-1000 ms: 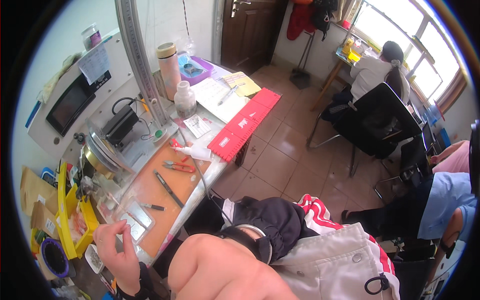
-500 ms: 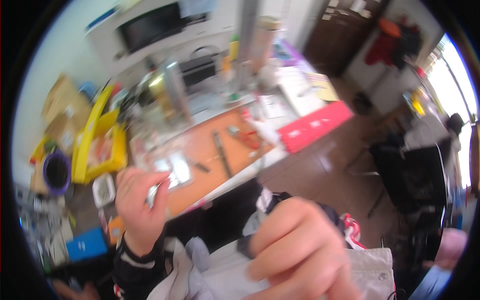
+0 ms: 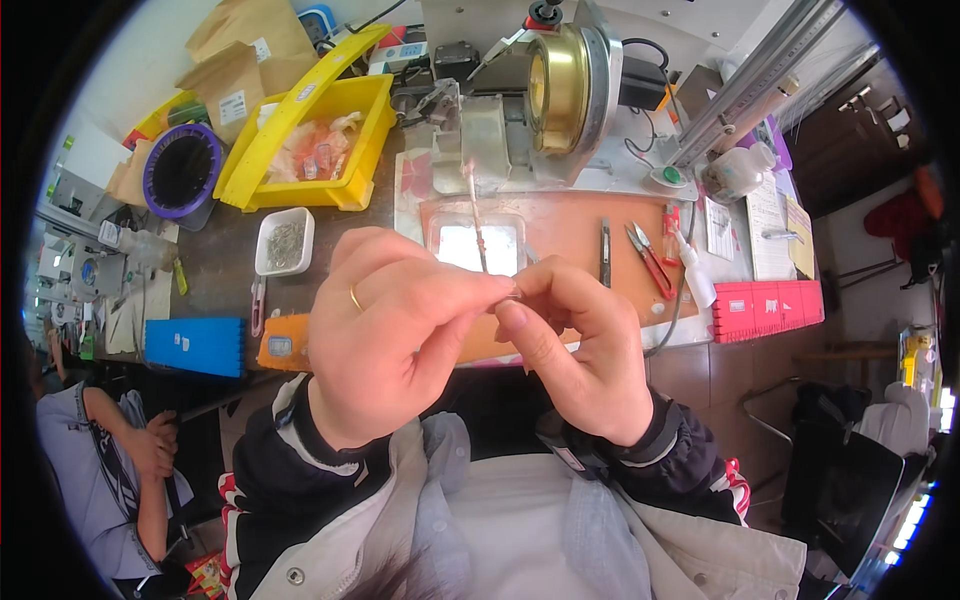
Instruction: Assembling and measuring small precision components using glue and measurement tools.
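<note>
My left hand (image 3: pixel 395 330), with a ring on one finger, is closed in a pinch above the near edge of the bench. My right hand (image 3: pixel 585 345) meets it fingertip to fingertip, also pinching. Between the fingertips is a tiny dark, shiny bit, too small to name. A thin pale stick (image 3: pixel 476 222) rises just beyond the fingertips; I cannot tell whether it is held or lies behind them. Beyond the hands, a clear shallow tray (image 3: pixel 452 243) with a bright white middle lies on the orange mat (image 3: pixel 568 228).
A craft knife (image 3: pixel 605 252), red-handled pliers (image 3: pixel 652 262) and a white squeeze bottle (image 3: pixel 694 272) lie to the right. A white dish (image 3: pixel 284 242) and yellow bin (image 3: pixel 345 190) stand left. Behind is a machine with a brass wheel (image 3: pixel 555 90). Another person's folded hands (image 3: pixel 155 445) show lower left.
My view has turned toward the bench and steadied. The hands, apart before with a shiny bit in the left, are now together at the fingertips.
</note>
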`<state>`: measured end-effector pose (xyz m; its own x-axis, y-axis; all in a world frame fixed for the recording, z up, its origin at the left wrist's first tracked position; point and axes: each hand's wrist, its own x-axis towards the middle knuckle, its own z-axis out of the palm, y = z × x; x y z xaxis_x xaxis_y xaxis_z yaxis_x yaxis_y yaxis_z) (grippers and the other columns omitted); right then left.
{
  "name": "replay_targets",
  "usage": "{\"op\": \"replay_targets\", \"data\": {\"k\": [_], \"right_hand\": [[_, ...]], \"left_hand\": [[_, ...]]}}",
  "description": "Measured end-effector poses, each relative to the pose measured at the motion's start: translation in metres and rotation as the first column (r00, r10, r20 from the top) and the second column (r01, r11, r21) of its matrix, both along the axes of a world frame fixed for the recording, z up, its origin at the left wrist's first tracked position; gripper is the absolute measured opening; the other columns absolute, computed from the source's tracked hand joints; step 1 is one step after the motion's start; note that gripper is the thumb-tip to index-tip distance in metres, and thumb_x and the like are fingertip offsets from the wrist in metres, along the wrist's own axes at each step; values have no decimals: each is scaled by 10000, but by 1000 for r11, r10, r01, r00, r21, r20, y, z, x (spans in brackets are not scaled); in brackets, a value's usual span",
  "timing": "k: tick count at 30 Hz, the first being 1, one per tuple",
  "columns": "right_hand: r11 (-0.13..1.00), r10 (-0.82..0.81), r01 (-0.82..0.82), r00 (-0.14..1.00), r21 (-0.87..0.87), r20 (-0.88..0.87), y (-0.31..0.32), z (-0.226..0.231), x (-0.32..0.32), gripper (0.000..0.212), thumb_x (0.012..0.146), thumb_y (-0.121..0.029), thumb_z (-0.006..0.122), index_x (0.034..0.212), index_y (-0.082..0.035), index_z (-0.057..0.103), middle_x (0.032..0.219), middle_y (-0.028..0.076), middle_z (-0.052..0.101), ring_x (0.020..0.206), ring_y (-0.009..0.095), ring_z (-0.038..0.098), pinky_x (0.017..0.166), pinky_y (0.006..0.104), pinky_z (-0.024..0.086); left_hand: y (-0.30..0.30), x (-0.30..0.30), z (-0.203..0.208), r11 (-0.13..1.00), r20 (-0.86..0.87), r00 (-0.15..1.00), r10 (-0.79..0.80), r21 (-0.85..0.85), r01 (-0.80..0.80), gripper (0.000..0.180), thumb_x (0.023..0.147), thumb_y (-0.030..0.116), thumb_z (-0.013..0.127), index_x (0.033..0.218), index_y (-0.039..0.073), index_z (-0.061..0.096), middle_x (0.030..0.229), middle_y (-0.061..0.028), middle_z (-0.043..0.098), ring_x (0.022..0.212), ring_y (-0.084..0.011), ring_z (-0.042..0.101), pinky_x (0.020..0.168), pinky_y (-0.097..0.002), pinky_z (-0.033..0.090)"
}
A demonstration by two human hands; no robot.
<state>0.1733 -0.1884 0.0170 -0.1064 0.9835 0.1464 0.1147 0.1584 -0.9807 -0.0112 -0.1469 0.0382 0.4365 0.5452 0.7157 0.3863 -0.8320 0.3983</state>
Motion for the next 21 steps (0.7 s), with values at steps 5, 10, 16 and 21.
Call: {"op": "replay_targets", "data": {"k": [5, 10, 16, 21], "right_hand": [[997, -11, 3, 995, -79, -97, 8, -2, -2, 92, 963, -102, 640, 963, -12, 661, 761, 28, 638, 613, 60, 522, 548, 232, 413], [999, -48, 47, 998, -28, -32, 16, -3, -3, 81, 969, -71, 613, 940, -12, 660, 726, 15, 629, 604, 40, 510, 533, 227, 402], [995, -81, 78, 996, -58, -43, 25, 2, -11, 93, 969, -59, 606, 909, -1, 646, 695, 13, 626, 595, 33, 514, 529, 218, 401], [991, -97, 86, 989, -104, -110, 33, 4, -15, 127, 981, -65, 595, 887, 9, 637, 702, 5, 629, 610, 36, 540, 545, 209, 414]], "left_hand": [[11, 0, -4, 1000, -11, 1000, -5, -2, 5, 313, 698, -61, 751, 971, 90, 734, 839, -8, 682, 725, -231, 608, 695, -344, 459], [19, 7, -5, 999, 64, 998, 20, -31, -18, 311, 695, -57, 755, 973, 81, 728, 843, -26, 682, 734, -237, 626, 681, -332, 478], [31, -1, 2, 996, 14, 996, -88, -26, 88, 264, 737, -114, 752, 961, 16, 702, 834, -90, 703, 749, -268, 643, 674, -333, 497], [37, -5, 7, 991, 35, 996, -88, -100, 91, 247, 742, -90, 768, 957, 14, 705, 821, -95, 704, 735, -259, 659, 653, -333, 499]]}}
